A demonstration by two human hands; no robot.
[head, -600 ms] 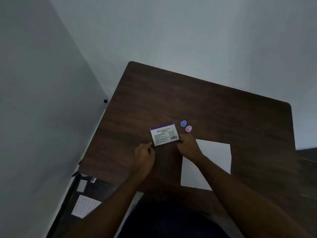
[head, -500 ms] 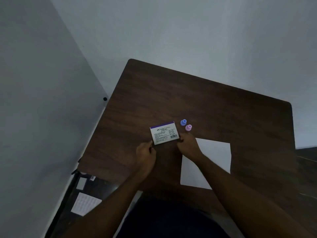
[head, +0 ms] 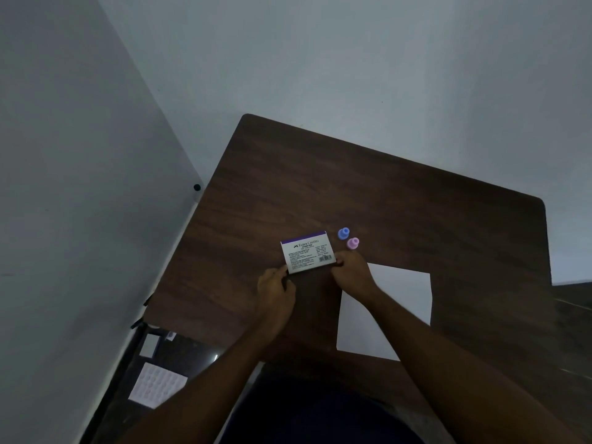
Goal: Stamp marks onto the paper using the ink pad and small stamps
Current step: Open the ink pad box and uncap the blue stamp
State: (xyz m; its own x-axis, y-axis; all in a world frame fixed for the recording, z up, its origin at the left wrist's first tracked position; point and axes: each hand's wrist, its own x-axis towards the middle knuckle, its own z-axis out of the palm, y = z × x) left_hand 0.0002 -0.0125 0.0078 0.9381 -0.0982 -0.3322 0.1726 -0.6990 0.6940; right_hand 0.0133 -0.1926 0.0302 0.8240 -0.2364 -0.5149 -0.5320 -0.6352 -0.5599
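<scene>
The ink pad (head: 308,251) — a small flat case with a white printed label and a purple strip along its far edge — lies on the dark wood bench (head: 400,200), a little left of centre and still closed. Its near left corner is pinched by the fingertips of the left hand (head: 276,290), and its near right corner is gripped by the curled fingers of the right hand (head: 351,273). The lid appears about to be prised open, though this is only judged from the grip.

Just beyond the case's right end two small stamps stand upright, untouched: a blue stamp (head: 343,233) and, nearer the right hand, a pink stamp (head: 353,242). The paper (head: 400,302) lies flat to the right, partly covered by the right forearm and bare of marks where it can be seen.

Several slips are possible from here. If the lid is stiff and is freed with a jerk, the case could skid across the smooth bench or be flipped, and the inked face could be dropped onto the wood or the paper — a smear before any stamping is done. The right knuckles sit close to the pink stamp, so it could be knocked over. The paper could also be dragged askew by the forearm resting over it.
</scene>
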